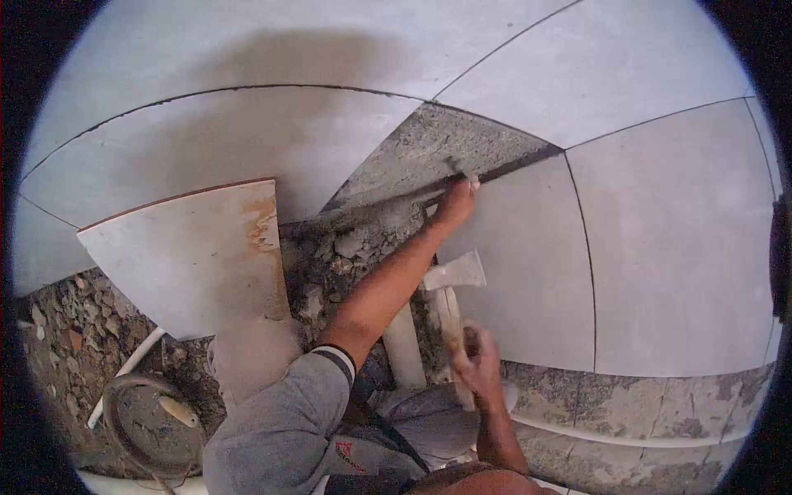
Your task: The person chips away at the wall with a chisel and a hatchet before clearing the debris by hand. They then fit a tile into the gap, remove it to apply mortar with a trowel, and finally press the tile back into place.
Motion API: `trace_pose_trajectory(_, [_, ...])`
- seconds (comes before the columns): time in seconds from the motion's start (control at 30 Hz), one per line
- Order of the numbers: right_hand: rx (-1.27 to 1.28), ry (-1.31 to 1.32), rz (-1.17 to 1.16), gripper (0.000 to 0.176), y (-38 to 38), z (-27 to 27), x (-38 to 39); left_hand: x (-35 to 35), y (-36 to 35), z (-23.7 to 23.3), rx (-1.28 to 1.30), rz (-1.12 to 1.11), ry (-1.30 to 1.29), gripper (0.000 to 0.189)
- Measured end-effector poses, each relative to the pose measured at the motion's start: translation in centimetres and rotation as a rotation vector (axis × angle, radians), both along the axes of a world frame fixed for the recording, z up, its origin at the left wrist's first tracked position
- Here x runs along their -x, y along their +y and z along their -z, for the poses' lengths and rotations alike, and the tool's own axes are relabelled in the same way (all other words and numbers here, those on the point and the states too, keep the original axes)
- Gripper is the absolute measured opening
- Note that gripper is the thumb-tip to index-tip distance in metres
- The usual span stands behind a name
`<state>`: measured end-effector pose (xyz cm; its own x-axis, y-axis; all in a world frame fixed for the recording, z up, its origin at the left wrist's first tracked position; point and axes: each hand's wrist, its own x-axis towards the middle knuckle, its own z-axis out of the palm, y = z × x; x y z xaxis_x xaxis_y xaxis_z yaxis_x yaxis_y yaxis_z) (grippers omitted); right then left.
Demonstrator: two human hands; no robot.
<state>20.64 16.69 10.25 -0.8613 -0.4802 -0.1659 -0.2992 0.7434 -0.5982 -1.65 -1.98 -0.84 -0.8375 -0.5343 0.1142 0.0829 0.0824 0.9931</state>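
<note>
I'm seemingly scraping the patch (433, 136) at one o'clock, left hand (459, 201) clasping a blurred tool (453, 165), right hand (478, 363) gripping an axe (450, 311) at five, the next stroke needing care beside the tile (528, 272).

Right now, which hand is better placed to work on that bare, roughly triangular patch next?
Probably the left hand: it's at the edge of the bare patch, while the right hand grips a hatchet-like tool nearer the body.
</note>
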Motion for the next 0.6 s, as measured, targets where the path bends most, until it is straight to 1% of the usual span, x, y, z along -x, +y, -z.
trace_pose_trajectory(0.03, [-0.082, -0.133, 0.014, 0.049, -0.7, -1.3, 0.3, 0.0, -0.1, 0.3, 0.009, 0.048, -0.015, 0.026])
trace_pose_trajectory(0.07, [-0.163, -0.266, 0.035, 0.046, -1.0, -1.9, 0.4, -0.1, 0.1, 0.7, 0.013, 0.047, -0.011, 0.026])
trace_pose_trajectory(0.1, [-0.162, -0.262, 0.037, 0.046, -0.3, 0.3, 0.1, -0.2, 0.4, 1.2, 0.046, 0.038, 0.007, 0.026])
trace_pose_trajectory(0.13, [0.043, -0.51, 0.04, 0.044, 1.4, 4.5, -0.5, -0.2, 0.8, 1.4, 0.056, 0.03, 0.022, 0.026])
trace_pose_trajectory(0.17, [0.251, -0.752, 0.032, 0.043, 2.4, 7.3, -1.3, -0.4, 1.1, 1.4, 0.067, 0.022, 0.038, 0.026])
trace_pose_trajectory(0.2, [0.248, -0.739, 0.012, 0.043, 2.6, 8.4, -2.0, -0.6, 0.5, 0.6, 0.062, 0.026, 0.038, 0.026])
trace_pose_trajectory(0.23, [0.371, -0.752, 0.138, 0.039, 2.9, 9.4, -2.8, -0.6, -0.2, 0.3, 0.058, 0.033, 0.03, 0.027])
trace_pose_trajectory(0.27, [0.496, -0.771, 0.28, 0.035, 3.2, 10.0, -3.6, 0.7, 0.4, 2.0, 0.038, -0.055, 0.253, 0.028])
trace_pose_trajectory(0.3, [0.497, -0.777, 0.286, 0.035, 3.6, 9.6, -3.9, 0.7, 0.3, 2.3, 0.037, -0.051, 0.247, 0.028])
trace_pose_trajectory(0.37, [0.463, -0.596, 0.209, 0.035, 4.5, 7.4, -4.4, 0.9, 0.6, 2.4, 0.022, -0.032, 0.194, 0.029])
trace_pose_trajectory(0.4, [0.556, -0.526, 0.173, 0.038, 3.2, 5.2, -4.5, 0.9, 1.0, 1.9, 0.013, -0.028, 0.202, 0.029])
trace_pose_trajectory(0.43, [0.546, -0.52, 0.175, 0.038, 2.9, 3.9, -4.0, 0.6, 1.3, 1.3, -0.069, -0.082, 0.225, 0.028])
trace_pose_trajectory(0.47, [0.513, -0.336, 0.096, 0.039, 3.0, 2.9, -3.3, 0.1, 1.4, 0.9, -0.147, -0.136, 0.239, 0.028])
trace_pose_trajectory(0.5, [0.48, -0.159, 0.026, 0.04, 2.8, 1.6, -3.0, -0.6, 1.4, 0.8, -0.151, -0.128, 0.226, 0.028])
trace_pose_trajectory(0.53, [0.294, -0.011, 0.045, 0.041, 1.7, -0.6, -2.6, -0.9, 1.0, 0.5, -0.07, -0.118, 0.179, 0.03])
trace_pose_trajectory(0.57, [0.131, 0.085, 0.015, 0.043, 2.2, -0.8, -1.1, -1.0, 0.7, 0.1, 0.015, -0.112, 0.141, 0.031])
trace_pose_trajectory(0.6, [-0.029, 0.183, -0.017, 0.044, 2.3, -0.9, 0.5, -0.9, 0.6, 0.2, 0.022, -0.112, 0.144, 0.031])
